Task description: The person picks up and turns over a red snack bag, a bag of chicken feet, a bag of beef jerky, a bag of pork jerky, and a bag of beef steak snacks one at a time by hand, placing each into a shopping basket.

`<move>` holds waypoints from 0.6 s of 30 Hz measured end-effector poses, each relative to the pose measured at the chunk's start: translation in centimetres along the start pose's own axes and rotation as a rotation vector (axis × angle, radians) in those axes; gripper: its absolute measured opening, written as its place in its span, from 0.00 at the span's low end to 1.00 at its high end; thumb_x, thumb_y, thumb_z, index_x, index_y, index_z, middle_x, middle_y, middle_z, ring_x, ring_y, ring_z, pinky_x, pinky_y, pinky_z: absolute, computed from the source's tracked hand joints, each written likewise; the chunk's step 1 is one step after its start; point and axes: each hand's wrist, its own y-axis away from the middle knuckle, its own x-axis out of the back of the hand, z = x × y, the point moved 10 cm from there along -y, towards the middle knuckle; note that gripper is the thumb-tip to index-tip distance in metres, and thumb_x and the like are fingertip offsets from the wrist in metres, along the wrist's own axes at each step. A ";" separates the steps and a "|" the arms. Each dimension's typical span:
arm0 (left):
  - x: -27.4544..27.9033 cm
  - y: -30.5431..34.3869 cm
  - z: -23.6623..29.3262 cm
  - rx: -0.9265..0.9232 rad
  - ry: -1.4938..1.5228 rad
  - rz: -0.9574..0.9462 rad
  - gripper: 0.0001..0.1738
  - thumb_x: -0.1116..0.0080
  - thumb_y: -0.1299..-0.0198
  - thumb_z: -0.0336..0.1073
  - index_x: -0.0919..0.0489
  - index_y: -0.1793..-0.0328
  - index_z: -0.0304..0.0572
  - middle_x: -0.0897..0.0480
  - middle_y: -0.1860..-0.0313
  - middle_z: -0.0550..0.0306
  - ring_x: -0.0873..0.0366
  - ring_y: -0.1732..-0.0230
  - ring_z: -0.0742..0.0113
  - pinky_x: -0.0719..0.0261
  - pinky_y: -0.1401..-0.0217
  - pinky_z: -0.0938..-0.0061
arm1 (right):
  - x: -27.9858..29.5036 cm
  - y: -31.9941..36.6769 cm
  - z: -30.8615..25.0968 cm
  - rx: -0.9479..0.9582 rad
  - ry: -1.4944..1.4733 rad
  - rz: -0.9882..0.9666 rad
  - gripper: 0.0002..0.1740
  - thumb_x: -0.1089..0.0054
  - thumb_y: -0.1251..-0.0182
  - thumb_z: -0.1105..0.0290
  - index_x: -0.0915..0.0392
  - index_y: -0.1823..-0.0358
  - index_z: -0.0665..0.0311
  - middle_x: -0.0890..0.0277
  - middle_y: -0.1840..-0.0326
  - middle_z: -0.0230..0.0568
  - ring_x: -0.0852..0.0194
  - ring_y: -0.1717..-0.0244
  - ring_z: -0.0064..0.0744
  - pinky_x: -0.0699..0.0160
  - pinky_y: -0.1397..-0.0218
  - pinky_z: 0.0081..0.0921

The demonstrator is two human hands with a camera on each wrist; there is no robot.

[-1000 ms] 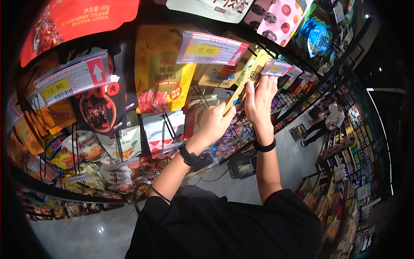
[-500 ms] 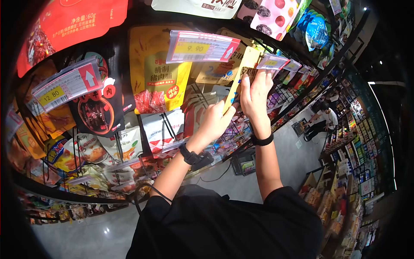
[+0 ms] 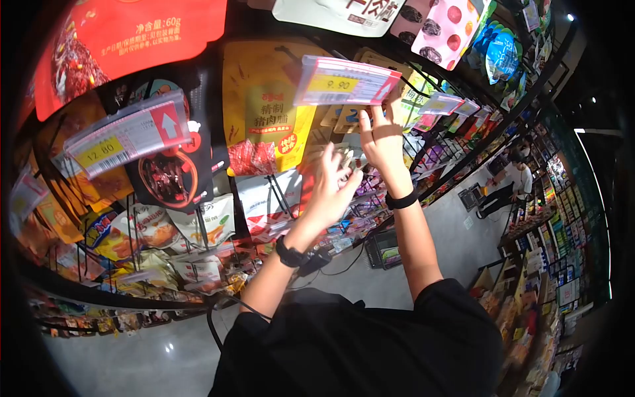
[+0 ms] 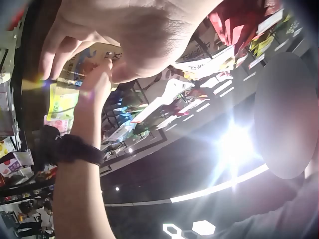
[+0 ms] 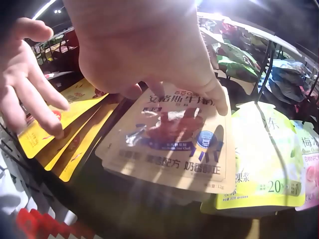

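Observation:
My right hand [image 3: 383, 142] reaches up beside the 9.90 price tag [image 3: 337, 83], its fingers fairly straight. In the right wrist view those fingers rest over the top of a tan snack pouch [image 5: 172, 149], which lies flat in front of others like it. My left hand [image 3: 334, 188] is apart from the pouches, fingers spread and nothing in them. The right wrist view shows the left hand [image 5: 32, 82] in front of yellow pouches [image 5: 75, 124]. The right fingertips are partly hidden behind the tag in the head view.
A yellow-green jelly pouch [image 5: 266, 164] hangs right beside the tan one. Black hooks and plastic price tags [image 3: 129, 135] jut out from the rack. A red pouch [image 3: 132, 53] hangs close at upper left. Another person [image 3: 512, 182] is farther down the aisle.
My left hand has let go of the tan pouch's edge and opened. The pouch, earlier tilted edge-on between both hands, now lies back against its row. My right hand has shifted to its top.

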 end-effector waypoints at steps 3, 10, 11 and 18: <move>-1.1 2.3 1.8 0.011 -0.041 -0.192 0.38 0.42 0.25 0.38 0.47 0.16 0.38 0.28 0.25 0.41 0.22 0.31 0.55 0.22 0.32 0.63 | -0.2 -0.1 0.2 -0.019 0.023 -0.013 0.21 0.41 0.28 0.70 0.26 0.36 0.67 0.39 0.27 0.70 0.39 0.29 0.73 0.40 0.27 0.59; -7.6 10.0 2.4 0.107 -0.144 -0.655 0.23 0.46 0.23 0.44 0.27 0.29 0.41 0.12 0.46 0.46 0.12 0.47 0.56 0.16 0.43 0.64 | 6.4 7.5 -0.7 -0.200 -0.258 -0.142 0.24 0.41 0.29 0.72 0.24 0.32 0.66 0.34 0.23 0.61 0.34 0.24 0.60 0.36 0.23 0.46; -8.7 11.4 1.5 0.139 -0.202 -0.743 0.24 0.46 0.23 0.48 0.26 0.29 0.43 0.12 0.46 0.45 0.12 0.46 0.51 0.16 0.43 0.62 | 7.9 8.8 -0.2 -0.209 -0.318 -0.177 0.19 0.41 0.29 0.73 0.21 0.38 0.67 0.27 0.29 0.58 0.28 0.29 0.57 0.31 0.26 0.43; -18.9 23.3 -6.8 0.195 -0.696 -1.568 0.37 0.55 0.24 0.63 0.29 0.23 0.41 0.23 0.28 0.43 0.27 0.26 0.46 0.32 0.24 0.58 | 11.7 30.7 9.1 -0.756 -0.489 -0.778 0.24 0.43 0.24 0.55 0.21 0.38 0.65 0.16 0.44 0.55 0.14 0.47 0.52 0.18 0.43 0.42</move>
